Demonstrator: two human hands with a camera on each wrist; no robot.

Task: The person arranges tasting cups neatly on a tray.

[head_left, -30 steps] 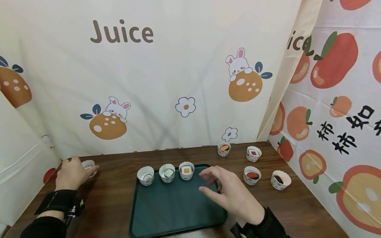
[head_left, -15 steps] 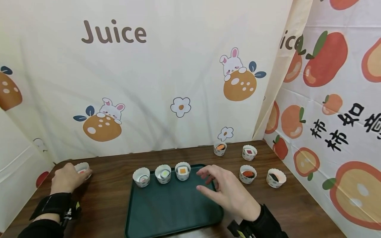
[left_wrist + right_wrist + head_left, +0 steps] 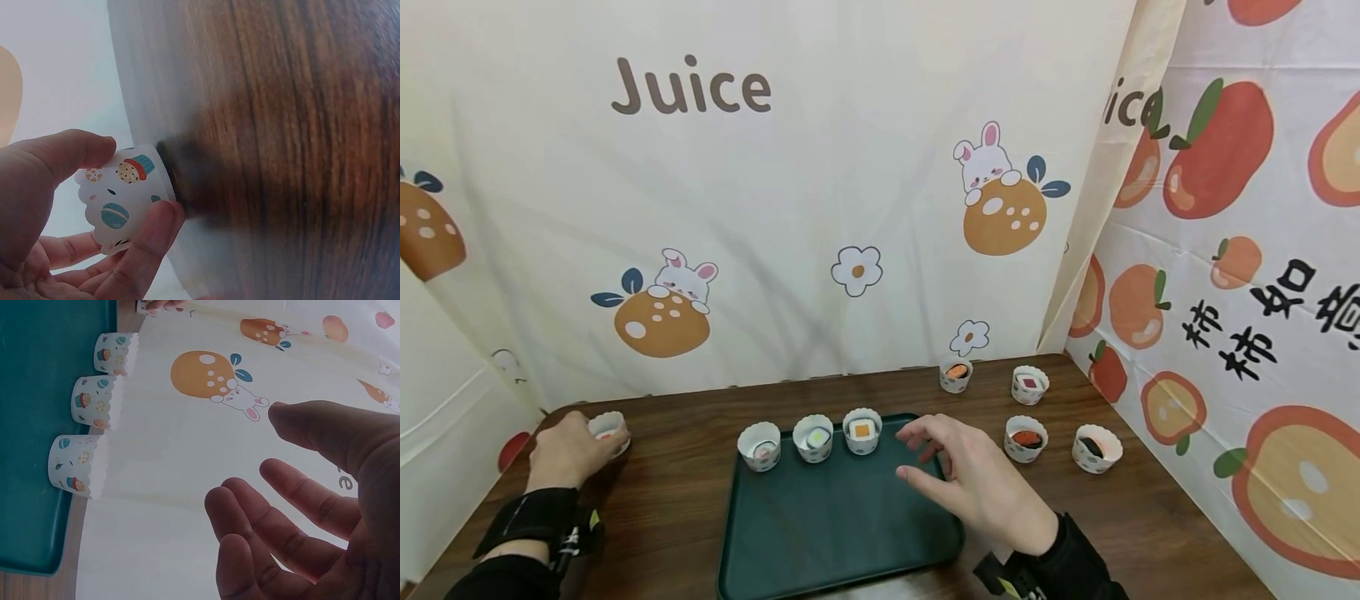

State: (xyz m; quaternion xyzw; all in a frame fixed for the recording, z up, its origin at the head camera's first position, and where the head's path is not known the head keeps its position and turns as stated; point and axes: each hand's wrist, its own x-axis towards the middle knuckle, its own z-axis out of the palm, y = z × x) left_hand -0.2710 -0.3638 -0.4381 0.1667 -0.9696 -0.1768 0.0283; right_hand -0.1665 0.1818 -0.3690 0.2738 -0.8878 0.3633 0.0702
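At the far left of the table, my left hand [image 3: 567, 448] grips a white scalloped paper cup [image 3: 606, 427] with a small reddish and white piece inside. The left wrist view shows thumb and fingers on opposite sides of the cup [image 3: 128, 197], which has cupcake prints; its base is close to the wood. My right hand [image 3: 973, 475] hovers over the right side of a dark green tray [image 3: 842, 517], fingers relaxed and holding nothing. Along the tray's back edge stand three similar cups, one with a pale piece [image 3: 760, 447], one greenish [image 3: 813, 438], one yellow-topped [image 3: 862, 432].
Right of the tray, several more paper cups stand on the wooden table [image 3: 655, 500]: one at the back [image 3: 955, 377], one near the corner [image 3: 1029, 385], one with a red-orange topping [image 3: 1025, 439] and one with a dark piece [image 3: 1097, 448]. Printed cloth walls [image 3: 805, 192] enclose the back and sides.
My left hand has lowered slightly and closed in around its cup. The head view has shifted a little. My right hand keeps its pose over the tray.
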